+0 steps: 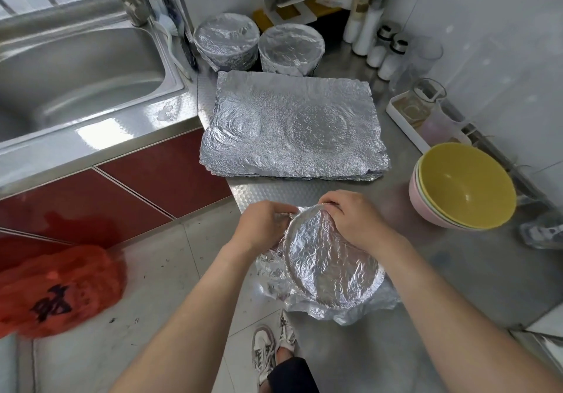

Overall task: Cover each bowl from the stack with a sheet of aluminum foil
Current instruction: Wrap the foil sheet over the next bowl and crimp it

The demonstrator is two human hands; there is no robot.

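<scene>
The bowl [332,258] sits mouth-up under foil [307,299] at the near edge of the bench [457,286]. The left hand [265,225] and right hand [350,219] both curl round the foil at its far rim, pinching it.

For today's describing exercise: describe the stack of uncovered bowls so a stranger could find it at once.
Find the steel counter right of the steel sink. Right of its pile of aluminium foil sheets stands the nested stack of bowls. It alone is unwrapped: yellow on top, pink underneath.
</scene>
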